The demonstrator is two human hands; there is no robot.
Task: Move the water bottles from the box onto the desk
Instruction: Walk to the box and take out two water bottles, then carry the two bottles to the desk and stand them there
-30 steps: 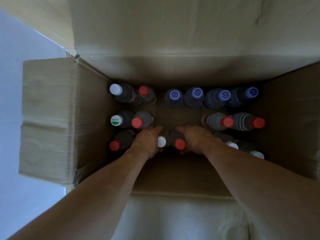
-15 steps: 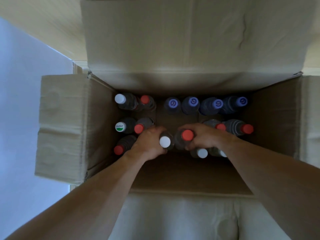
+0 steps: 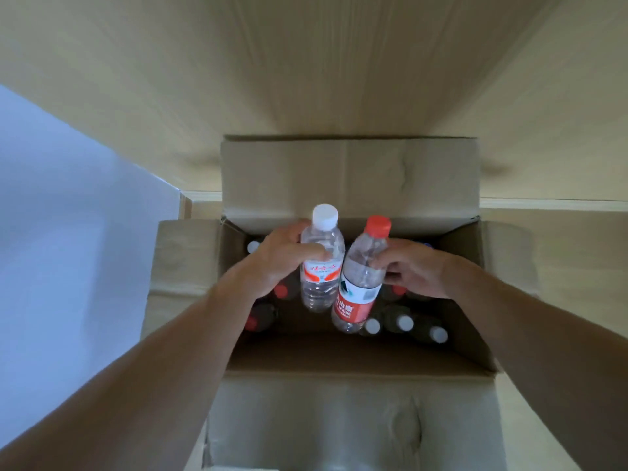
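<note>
An open cardboard box (image 3: 190, 266) stands below me, with several water bottles still upright inside, their red and white caps showing. My left hand (image 3: 278, 260) grips a white-capped bottle (image 3: 321, 263) with an orange-and-white label. My right hand (image 3: 414, 266) holds a red-capped bottle (image 3: 362, 280) with a red label. Both bottles are lifted above the box opening, side by side and almost touching. The pale wooden desk (image 3: 306, 79) lies beyond the box's far flap.
The box's flaps fold outward on all sides; the far flap (image 3: 350, 175) rests against the desk edge. A white wall or panel (image 3: 68, 215) is on the left. White-capped bottles (image 3: 404, 324) crowd the box's near right corner.
Both hands have risen out of the box, each lifting its bottle clear of the others. The view has tilted up, bringing the desk surface into sight.
</note>
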